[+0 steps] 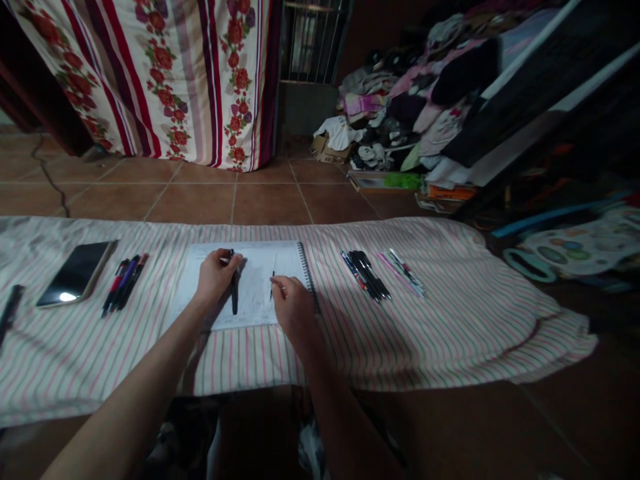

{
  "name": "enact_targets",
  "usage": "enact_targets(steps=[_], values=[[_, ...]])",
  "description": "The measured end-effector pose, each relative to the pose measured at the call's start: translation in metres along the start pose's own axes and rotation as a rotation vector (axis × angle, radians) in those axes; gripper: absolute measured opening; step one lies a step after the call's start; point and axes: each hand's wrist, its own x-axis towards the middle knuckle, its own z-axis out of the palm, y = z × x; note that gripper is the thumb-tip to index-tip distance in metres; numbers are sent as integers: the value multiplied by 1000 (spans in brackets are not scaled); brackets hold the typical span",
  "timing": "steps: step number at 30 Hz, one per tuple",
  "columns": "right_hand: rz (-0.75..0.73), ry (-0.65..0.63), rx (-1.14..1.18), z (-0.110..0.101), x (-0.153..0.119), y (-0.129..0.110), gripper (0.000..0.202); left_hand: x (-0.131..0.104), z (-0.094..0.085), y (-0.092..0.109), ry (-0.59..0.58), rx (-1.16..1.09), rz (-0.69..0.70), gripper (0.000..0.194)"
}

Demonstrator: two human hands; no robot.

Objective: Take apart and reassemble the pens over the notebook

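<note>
Pen (235,297) over spiral notebook (257,257), long axis near-to-far, near end pointing at wearer; left hand (215,275) fingers pinch its far end. Right hand (293,305) fingertips pinch thin stick (273,274), type unclear, roughly parallel, far end pointing away. Phone (77,272) off left.

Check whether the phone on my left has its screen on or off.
The phone looks off: its screen is dark, apart from one bright patch that looks like glare.
</note>
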Motion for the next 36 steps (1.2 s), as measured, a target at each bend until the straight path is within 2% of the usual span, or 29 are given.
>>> enact_targets(steps=[3, 8, 12, 17, 23, 31, 36], values=[[2, 44, 19, 0, 2, 0, 24, -1, 2, -3, 97, 39, 75, 20], [21, 192, 79, -9, 8, 9, 26, -5, 4, -12, 62, 218, 160, 23], [44, 282, 80, -18, 13, 21, 28, -6, 4, -15, 61, 244, 200, 23], [57, 187, 59, -22, 13, 23, 27, -7, 3, -14, 79, 177, 181, 18], [121, 144, 23, -23, 9, 17, 26, -8, 2, -10, 97, 136, 149, 17], [31, 86, 8, -17, 4, 8, 19, -9, -1, -13, 172, 81, 97, 21], [-56, 16, -14, -8, 2, 1, 14, -18, -5, -1, 244, -157, 20, 27]])
